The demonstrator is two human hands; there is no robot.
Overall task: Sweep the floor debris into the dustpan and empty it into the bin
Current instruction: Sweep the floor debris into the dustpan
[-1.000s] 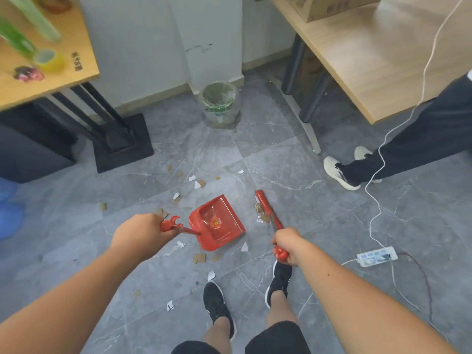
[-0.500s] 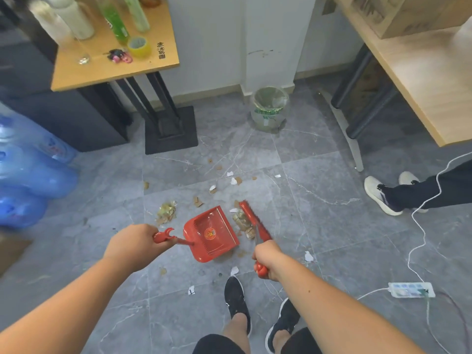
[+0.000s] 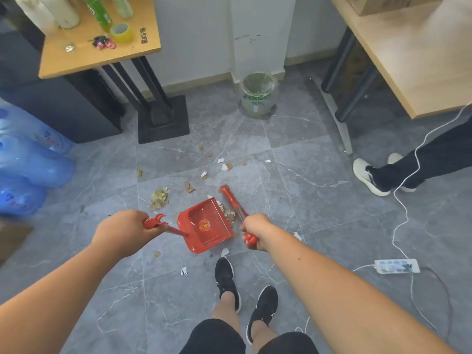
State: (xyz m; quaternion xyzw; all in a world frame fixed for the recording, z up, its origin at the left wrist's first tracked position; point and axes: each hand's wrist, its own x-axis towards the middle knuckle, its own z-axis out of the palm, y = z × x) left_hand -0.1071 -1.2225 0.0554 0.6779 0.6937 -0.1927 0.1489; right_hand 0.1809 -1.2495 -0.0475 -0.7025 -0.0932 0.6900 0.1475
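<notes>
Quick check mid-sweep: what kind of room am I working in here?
Most likely a small office or workroom. A long wooden desk with a cardboard box on it stands at the right, blue water-cooler jugs are piled at the left, and a power strip lies on the grey tiled floor.

Office: desks (image 3: 398, 60), water jugs (image 3: 33, 162)

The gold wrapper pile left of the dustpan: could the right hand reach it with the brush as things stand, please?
Probably not directly: the dustpan, held by the left hand, lies between the brush in the right hand and the gold wrapper pile. The brush would have to go over or around it.
</notes>
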